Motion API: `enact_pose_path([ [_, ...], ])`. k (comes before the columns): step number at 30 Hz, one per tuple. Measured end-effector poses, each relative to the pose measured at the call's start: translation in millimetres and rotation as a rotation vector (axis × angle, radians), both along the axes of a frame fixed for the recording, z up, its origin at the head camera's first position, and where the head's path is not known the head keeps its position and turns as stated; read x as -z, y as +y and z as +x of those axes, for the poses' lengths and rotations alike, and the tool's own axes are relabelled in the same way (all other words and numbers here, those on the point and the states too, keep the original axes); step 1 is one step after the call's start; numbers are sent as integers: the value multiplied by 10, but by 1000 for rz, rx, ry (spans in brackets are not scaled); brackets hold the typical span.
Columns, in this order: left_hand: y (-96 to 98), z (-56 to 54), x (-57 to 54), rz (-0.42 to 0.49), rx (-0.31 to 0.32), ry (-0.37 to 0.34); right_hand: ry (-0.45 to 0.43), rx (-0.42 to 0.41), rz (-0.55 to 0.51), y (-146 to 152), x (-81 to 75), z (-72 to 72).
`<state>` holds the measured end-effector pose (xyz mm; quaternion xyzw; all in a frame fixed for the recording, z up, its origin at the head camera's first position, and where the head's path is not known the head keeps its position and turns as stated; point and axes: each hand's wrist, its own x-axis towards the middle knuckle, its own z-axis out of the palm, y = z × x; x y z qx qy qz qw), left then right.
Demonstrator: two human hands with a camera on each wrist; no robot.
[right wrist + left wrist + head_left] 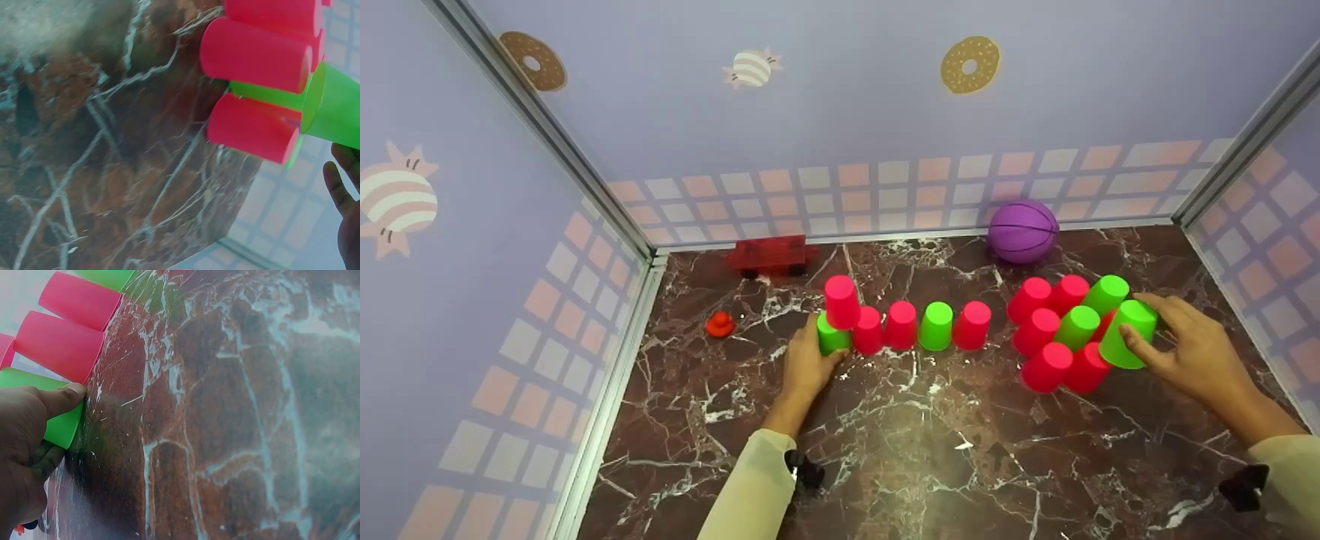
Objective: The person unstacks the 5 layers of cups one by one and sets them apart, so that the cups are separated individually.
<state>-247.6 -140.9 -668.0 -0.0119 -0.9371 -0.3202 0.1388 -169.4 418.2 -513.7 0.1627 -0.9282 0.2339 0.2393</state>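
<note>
At the left end of a row of upside-down cups, my left hand (pixel 804 364) holds a green cup (pixel 832 337), thumb and fingers on either side of it. One pink cup (pixel 841 300) stands upside down on top, over that green cup and the neighbouring pink cup (pixel 868 334). The row continues right with a pink cup (pixel 901 326), a green cup (pixel 936 327) and a pink cup (pixel 972 326). My right hand (pixel 1192 349) grips another green cup (pixel 1126 337), raised above the right edge of a cluster of pink cups (pixel 1048 367) and green cups (pixel 1078 328).
A purple ball (pixel 1023 232) lies by the back wall (pixel 870 97). Further left are a red toy vehicle (pixel 770 253) and a small orange-red object (pixel 721 325). Walls border the dark marbled tabletop (pixel 900 450) at the left, back and right.
</note>
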Motion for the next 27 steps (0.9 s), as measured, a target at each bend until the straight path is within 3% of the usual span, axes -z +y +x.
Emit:
enact_pose_path([
  [5, -3, -1, 8, -2, 7, 7, 16, 47, -46, 144, 98, 21],
  [10, -6, -1, 13, -3, 7, 2, -23, 89, -32, 234, 209, 50],
  [20, -10, 9, 27, -3, 24, 40, -94, 27, -76, 243, 562, 142],
  [27, -18, -1, 31, -2, 14, 22, -102, 47, -41, 231, 678, 180],
])
